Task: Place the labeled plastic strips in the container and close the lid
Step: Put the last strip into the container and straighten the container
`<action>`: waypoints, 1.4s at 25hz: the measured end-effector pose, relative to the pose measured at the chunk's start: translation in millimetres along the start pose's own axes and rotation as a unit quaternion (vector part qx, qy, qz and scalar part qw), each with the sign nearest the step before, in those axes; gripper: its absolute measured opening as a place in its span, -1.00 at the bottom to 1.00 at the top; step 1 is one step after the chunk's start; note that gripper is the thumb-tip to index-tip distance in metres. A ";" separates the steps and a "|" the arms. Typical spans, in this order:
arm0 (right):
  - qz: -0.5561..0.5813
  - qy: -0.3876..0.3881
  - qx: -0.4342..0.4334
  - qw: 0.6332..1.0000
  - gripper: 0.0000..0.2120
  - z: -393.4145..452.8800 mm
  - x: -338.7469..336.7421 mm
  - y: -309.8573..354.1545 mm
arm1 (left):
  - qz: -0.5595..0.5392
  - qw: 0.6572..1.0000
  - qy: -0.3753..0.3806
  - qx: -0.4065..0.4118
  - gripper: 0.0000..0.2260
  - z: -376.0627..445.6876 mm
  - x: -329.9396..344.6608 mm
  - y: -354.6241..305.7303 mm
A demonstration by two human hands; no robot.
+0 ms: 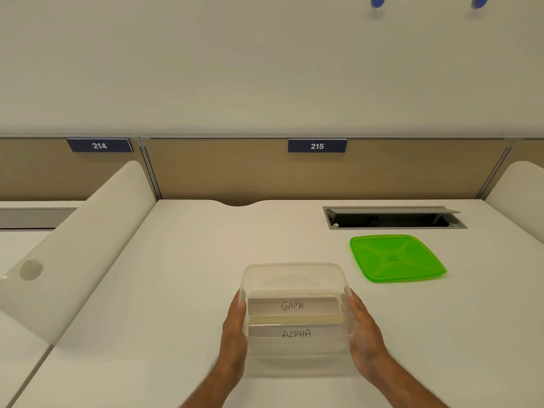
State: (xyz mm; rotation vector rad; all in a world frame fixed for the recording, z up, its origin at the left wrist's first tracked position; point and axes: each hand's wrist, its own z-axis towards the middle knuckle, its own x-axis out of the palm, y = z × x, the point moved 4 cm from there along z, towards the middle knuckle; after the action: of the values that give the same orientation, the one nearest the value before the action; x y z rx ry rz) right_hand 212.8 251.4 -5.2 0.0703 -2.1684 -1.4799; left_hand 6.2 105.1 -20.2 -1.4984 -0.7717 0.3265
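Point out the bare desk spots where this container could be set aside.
Bare desk lies left of the container, out to the white divider, and behind it up to the back panel. Right is crowded: green lid, cable hatch. Both hands flank the container.

With my left hand (234, 328) and right hand (365, 334) flanking the container (294, 273), two strips (291, 305) lie inside it, the lid (396, 258) behind it to the right.

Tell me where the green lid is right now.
The green lid lies flat on the desk, off the container, beyond it to the right, just before the cable hatch.
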 end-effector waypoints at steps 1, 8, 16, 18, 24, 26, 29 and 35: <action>0.002 -0.002 0.001 1.000 -0.75 -2.2 -1.1 -1.8 | 0.000 1.000 0.001 -0.003 -0.69 -1.3 -1.3 2.1; 0.013 -0.002 0.014 1.000 -0.72 -13.3 -1.8 -9.5 | 0.016 1.000 0.010 -0.009 -0.60 -9.4 -6.1 8.9; 0.010 -0.015 0.021 1.000 -0.77 -15.5 -5.3 -17.2 | 0.036 0.999 0.002 -0.018 -0.62 -15.9 -9.7 6.9; 0.009 -0.022 0.023 0.999 -0.76 -16.9 -5.8 -17.3 | 0.041 0.999 0.001 -0.024 -0.60 -18.2 -10.7 7.0; 0.008 -0.026 0.020 0.999 -0.64 -21.3 -4.0 -15.2 | 0.060 0.998 0.001 -0.029 -0.61 -24.6 -9.1 2.5; 0.002 -0.027 0.020 0.999 -0.62 -21.3 -4.9 -15.9 | 0.065 0.997 0.002 -0.030 -0.58 -25.4 -9.3 1.1; -0.023 -0.017 0.019 0.999 -0.69 -19.3 -8.2 -18.0 | 0.071 0.997 0.012 -0.025 -0.55 -27.4 -9.0 -1.7; -0.120 -0.007 -0.027 0.992 -0.57 -15.0 -14.2 -11.1 | 0.131 0.991 0.005 -0.007 -0.76 -30.3 -13.3 -15.9</action>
State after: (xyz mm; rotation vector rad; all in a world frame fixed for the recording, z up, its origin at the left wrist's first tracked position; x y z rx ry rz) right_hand 229.1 238.6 -16.2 0.3127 -2.1914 -1.6741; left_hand 11.6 72.0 -5.2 -1.6172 -0.5701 0.5103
